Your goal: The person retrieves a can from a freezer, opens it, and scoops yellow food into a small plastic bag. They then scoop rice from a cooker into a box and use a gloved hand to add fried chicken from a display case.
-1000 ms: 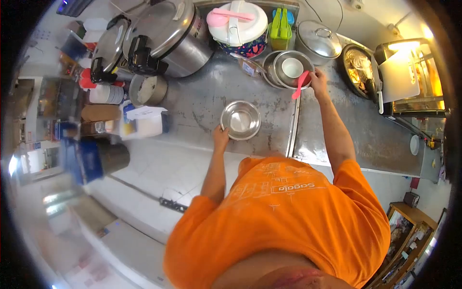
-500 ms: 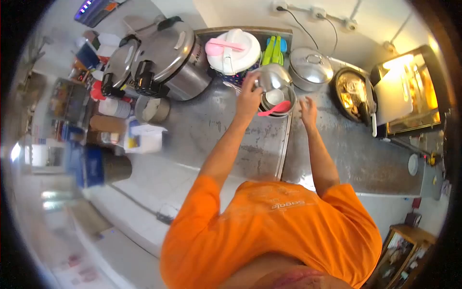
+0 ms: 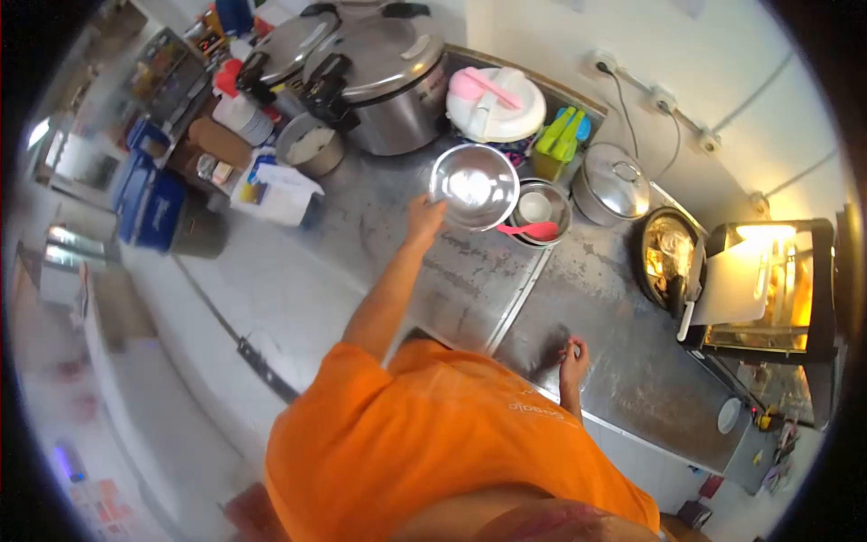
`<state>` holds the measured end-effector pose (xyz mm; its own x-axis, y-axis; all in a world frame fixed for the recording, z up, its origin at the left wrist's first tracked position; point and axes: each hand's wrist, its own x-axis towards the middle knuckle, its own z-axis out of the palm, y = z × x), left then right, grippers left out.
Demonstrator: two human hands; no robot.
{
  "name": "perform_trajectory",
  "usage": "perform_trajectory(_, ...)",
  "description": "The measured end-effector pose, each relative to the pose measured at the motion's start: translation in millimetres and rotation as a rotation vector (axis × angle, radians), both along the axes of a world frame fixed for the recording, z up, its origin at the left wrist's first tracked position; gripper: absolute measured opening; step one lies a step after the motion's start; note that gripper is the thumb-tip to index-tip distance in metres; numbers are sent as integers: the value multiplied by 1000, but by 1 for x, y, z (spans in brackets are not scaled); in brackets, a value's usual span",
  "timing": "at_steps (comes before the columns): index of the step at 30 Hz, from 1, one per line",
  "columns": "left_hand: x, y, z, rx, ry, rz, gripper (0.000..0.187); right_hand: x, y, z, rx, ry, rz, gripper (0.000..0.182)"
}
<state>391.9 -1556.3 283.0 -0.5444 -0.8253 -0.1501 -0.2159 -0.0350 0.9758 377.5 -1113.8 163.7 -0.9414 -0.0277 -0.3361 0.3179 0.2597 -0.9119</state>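
Observation:
My left hand (image 3: 423, 222) grips the rim of a shiny metal bowl (image 3: 475, 185), its inside facing up towards me. Just right of it, a stack of metal bowls (image 3: 558, 210) stands on the steel counter (image 3: 470, 280). Inside the stack sits a small pale cup (image 3: 531, 207), and a pink-red spoon (image 3: 540, 231) lies across the top. My right hand (image 3: 573, 361) hovers over the counter's near part, close to my body. Its fingers are loosely curled and apart, and nothing shows in them.
Two large pressure cookers (image 3: 388, 99) stand at the back left, beside a white-lidded container (image 3: 497, 108). Behind the bowls are green-handled utensils (image 3: 562, 135) and a lidded pot (image 3: 611, 185). Rightward sit a black pan (image 3: 666, 257) and a lit glass oven (image 3: 777, 289).
My left hand has lifted the metal bowl off the stack, moved it left and turned its inside up. My right hand has drawn back towards my body. The view has turned.

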Motion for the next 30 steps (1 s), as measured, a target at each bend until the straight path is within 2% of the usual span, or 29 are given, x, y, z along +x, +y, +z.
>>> perform_trajectory(1,28,-13,-22,252,15,112,22,-8,-7,-8,-20,32,76,16)
perform_trajectory(3,82,-39,-50,251,-95,113,24,-26,-38,-14,-54,78,157,16)
perform_trajectory(5,124,-63,-85,355,-114,89,23,-44,-86,2,-102,283,264,13)
perform_trajectory(7,151,-88,-113,508,-168,-51,37,-54,-142,36,-109,287,295,14)
perform_trajectory(9,160,-109,-132,519,-200,-91,40,-59,-208,62,-124,291,317,14)
perform_trajectory(10,158,-117,-120,511,-197,-94,40,-57,-240,70,-160,348,316,14)
perform_trajectory(12,160,-122,-83,447,-413,-131,49,-44,-295,75,-178,400,314,13)
perform_trajectory(13,167,-141,-138,458,-404,-130,49,-33,-328,78,-228,407,313,13)
perform_trajectory(15,178,-201,-236,171,185,408,67,-9,-384,73,-306,406,396,13)
perform_trajectory(16,196,-207,-171,178,180,424,67,8,-407,67,-339,394,467,13)
perform_trajectory(17,193,-215,-87,620,299,1009,76,26,-425,68,-336,382,476,13)
perform_trajectory(19,216,-266,-92,688,224,1026,75,52,-459,74,-159,469,730,14)
perform_trajectory(20,232,-289,-102,759,151,1029,74,60,-470,76,-158,467,734,14)
perform_trajectory(21,249,-310,-132,763,149,1031,74,68,-477,77,-107,445,815,14)
perform_trajectory(23,283,-353,-206,281,-44,524,59,77,-486,88,-34,396,928,13)
perform_trajectory(27,318,-411,-214,94,8,484,47,64,-478,80,20,443,908,12)
perform_trajectory(29,325,-429,-192,-125,-54,630,38,58,-470,76,34,443,869,11)
perform_trajectory(30,330,-437,-177,-127,-53,638,38,57,-465,72,49,440,827,10)
